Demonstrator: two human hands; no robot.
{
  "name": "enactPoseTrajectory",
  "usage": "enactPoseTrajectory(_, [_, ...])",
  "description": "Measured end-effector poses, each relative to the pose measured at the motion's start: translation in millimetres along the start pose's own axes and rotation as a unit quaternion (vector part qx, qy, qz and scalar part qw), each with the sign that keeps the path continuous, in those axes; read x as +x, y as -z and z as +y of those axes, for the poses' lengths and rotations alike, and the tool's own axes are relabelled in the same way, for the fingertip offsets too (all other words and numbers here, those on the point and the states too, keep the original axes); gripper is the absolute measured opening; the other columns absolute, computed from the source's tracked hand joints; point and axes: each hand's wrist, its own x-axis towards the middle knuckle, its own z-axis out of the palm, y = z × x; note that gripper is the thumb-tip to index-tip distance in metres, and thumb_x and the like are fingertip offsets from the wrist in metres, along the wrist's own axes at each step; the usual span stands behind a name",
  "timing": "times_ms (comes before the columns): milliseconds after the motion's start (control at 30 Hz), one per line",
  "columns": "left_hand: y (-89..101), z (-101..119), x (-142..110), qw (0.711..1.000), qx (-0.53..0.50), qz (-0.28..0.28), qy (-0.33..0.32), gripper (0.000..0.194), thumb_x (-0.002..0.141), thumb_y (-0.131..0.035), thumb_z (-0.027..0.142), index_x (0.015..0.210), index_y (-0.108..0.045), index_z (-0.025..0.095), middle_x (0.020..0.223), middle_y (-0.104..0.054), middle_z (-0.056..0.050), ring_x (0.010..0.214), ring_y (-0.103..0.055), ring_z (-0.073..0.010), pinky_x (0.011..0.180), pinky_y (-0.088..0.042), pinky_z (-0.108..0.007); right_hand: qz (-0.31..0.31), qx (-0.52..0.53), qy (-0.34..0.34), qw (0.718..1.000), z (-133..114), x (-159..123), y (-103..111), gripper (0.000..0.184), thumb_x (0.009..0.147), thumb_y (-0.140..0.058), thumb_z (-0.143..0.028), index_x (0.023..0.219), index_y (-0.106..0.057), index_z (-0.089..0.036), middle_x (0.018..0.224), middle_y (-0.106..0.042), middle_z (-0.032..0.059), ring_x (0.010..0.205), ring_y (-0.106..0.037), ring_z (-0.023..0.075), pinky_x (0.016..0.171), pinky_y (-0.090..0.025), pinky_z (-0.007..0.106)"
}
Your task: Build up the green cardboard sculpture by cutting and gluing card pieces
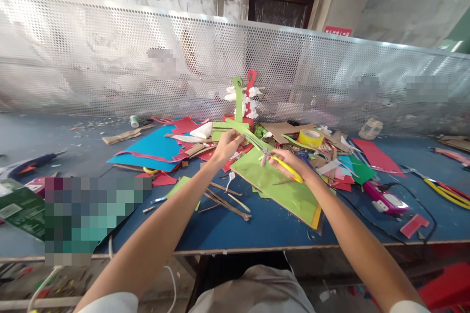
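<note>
Between the two hands, a green strip [251, 134] meets the scissors [290, 170].
The left hand [228, 145] pinches the strip; the right hand [288, 162] has its fingers curled around the yellow handles, blades pointing toward the left fingertips. Trimming looks under way, not finished. Beyond the fingers, a green looped piece [238, 100] and a red one [250, 79] already stand upright among white pieces [252, 108]; a green sheet [257, 171] lies just below.

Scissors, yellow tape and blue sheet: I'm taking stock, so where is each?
Scissors [292, 171], head view: yellow handle.
Yellow tape [310, 141], head view: outer side.
Blue sheet [152, 142], head view: bare middle.
</note>
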Motion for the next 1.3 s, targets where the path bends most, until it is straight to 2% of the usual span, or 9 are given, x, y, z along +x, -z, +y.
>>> enactPoseTrajectory(333, [-1.5, 1.8, -1.3, 1.000, -0.006, -0.004, -0.001, 0.030, 0.081, -0.075, 0.045, 0.077, -0.063, 0.017, 0.077, -0.075, -0.007, 0.069, -0.070, -0.0188, 0.066, -0.053, -0.031, 0.007, 0.017, -0.024, 1.000, -1.1, 0.3, -2.5, 0.056, 0.085, -0.071, -0.070, 0.100, -0.069, -0.017, 0.045, -0.039, -0.0108, 0.035, -0.034, 0.0091, 0.038, -0.021, 0.023])
enactPoseTrajectory(700, [11.8, -11.0, 7.3, 1.000, 0.020, -0.001, -0.004, 0.028, 0.081, -0.075, 0.043, 0.083, -0.068, 0.016, 0.083, -0.077, -0.008, 0.072, -0.072, -0.0198, 0.066, -0.054, -0.029, -0.006, 0.000, -0.012, 1.000, 25.5, 7.3, 5.2, 0.044, 0.087, -0.074, -0.060, 0.101, -0.069, -0.018, 0.054, -0.047, -0.0083, 0.037, -0.036, 0.0083, 0.038, -0.024, 0.022])
enactPoseTrajectory(867, [12.5, -11.9, 8.1, 0.999, 0.038, 0.000, -0.026, 0.026, 0.083, -0.072, 0.042, 0.080, -0.068, 0.016, 0.080, -0.076, -0.008, 0.072, -0.072, -0.0201, 0.068, -0.055, -0.030, -0.014, 0.005, -0.017, 1.000, 21.4, 5.9, 4.9, 0.050, 0.086, -0.074, -0.065, 0.104, -0.070, -0.018, 0.058, -0.049, -0.0073, 0.040, -0.035, 0.0080, 0.040, -0.023, 0.022])
enactPoseTrajectory(1033, [9.5, -10.2, 7.0, 0.999, 0.040, 0.005, -0.025, 0.032, 0.080, -0.076, 0.048, 0.077, -0.067, 0.017, 0.077, -0.076, -0.008, 0.071, -0.071, -0.0204, 0.067, -0.054, -0.030, -0.009, 0.007, 0.005, 1.000, 13.4, 3.9, 0.9, 0.062, 0.085, -0.070, -0.073, 0.104, -0.071, -0.014, 0.054, -0.040, -0.0088, 0.043, -0.031, 0.0076, 0.044, -0.023, 0.024])
enactPoseTrajectory(1300, [6.0, -9.3, 5.0, 0.999, 0.038, 0.005, -0.021, 0.030, 0.082, -0.075, 0.046, 0.078, -0.067, 0.017, 0.077, -0.076, -0.008, 0.072, -0.071, -0.0203, 0.069, -0.054, -0.031, 0.002, 0.005, -0.006, 1.000, 17.9, 5.7, -2.0, 0.056, 0.085, -0.072, -0.072, 0.101, -0.068, -0.018, 0.050, -0.039, -0.0096, 0.039, -0.032, 0.0088, 0.042, -0.019, 0.024])
